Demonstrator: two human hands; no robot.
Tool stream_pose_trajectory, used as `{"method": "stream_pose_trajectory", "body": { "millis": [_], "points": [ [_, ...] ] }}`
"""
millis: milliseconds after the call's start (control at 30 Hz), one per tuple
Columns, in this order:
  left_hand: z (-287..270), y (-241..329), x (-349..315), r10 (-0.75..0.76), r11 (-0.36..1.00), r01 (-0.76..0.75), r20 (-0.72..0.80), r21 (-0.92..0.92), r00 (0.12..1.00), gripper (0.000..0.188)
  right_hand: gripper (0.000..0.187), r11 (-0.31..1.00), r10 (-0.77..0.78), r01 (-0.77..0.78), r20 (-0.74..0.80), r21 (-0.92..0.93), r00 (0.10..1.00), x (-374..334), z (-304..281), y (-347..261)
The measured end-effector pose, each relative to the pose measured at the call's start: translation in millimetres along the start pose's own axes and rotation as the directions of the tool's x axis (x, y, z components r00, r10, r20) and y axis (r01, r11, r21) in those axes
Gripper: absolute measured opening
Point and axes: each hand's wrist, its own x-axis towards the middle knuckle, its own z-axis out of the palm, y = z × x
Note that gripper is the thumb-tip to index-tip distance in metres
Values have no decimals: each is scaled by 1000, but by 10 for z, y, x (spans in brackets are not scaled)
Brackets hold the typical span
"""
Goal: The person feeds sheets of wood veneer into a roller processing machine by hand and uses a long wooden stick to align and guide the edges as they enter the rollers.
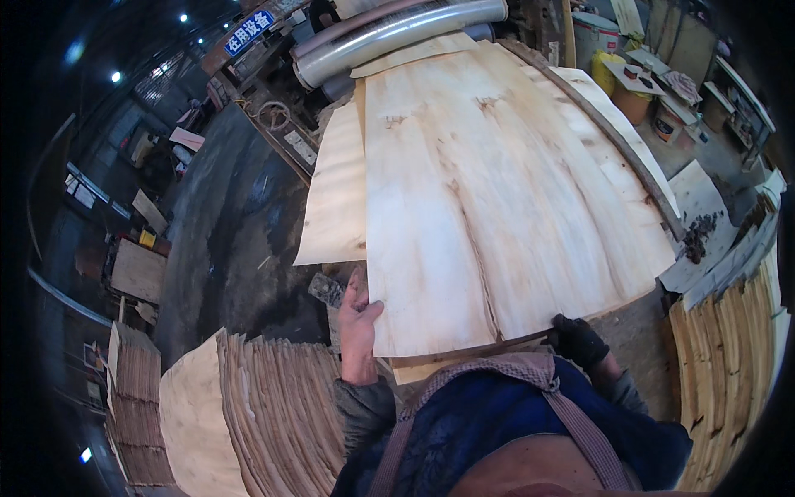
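Observation:
A large pale wood veneer sheet [513, 207] with brown streaks and a long dark crack lies spread in front of me, on top of other sheets. My left hand [358, 327], bare, is at its near left corner, thumb over the edge and fingers along the side. In a dark glove, my right hand [580, 340] grips the near edge toward the right, its fingertips partly hidden. Another veneer sheet [331, 199] sticks out from underneath on the left. Beyond the far end lie shiny metal rollers [402, 41].
Stacked veneer [281, 406] stands at the lower left, with another stack [720, 356] at the right. A dark curved bar [604, 128] runs along the right side of the sheets. Buckets [667, 124] stand at the far right. A handwheel [274, 115] sits left of the rollers.

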Motion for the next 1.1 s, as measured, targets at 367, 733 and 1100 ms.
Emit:
{"method": "stream_pose_trajectory", "body": {
  "millis": [367, 733, 1100],
  "points": [
    [-172, -1371, 95, 25, 275, 107, -118, 956, 993, 77, 24, 401, 320, -198, 66, 894, 945, 2055, -286, -265],
    [-411, -1403, 193, -81, 690, 211, -216, 692, 973, 70, 35, -18, -89, -246, 244, 969, 966, 2733, 65, 210],
    [22, -612, 138, -39, 990, 42, -22, 131, 999, 57, 32, 144, 208, -545, 513, 826, 833, 332, 286, -322]
  ]
}}
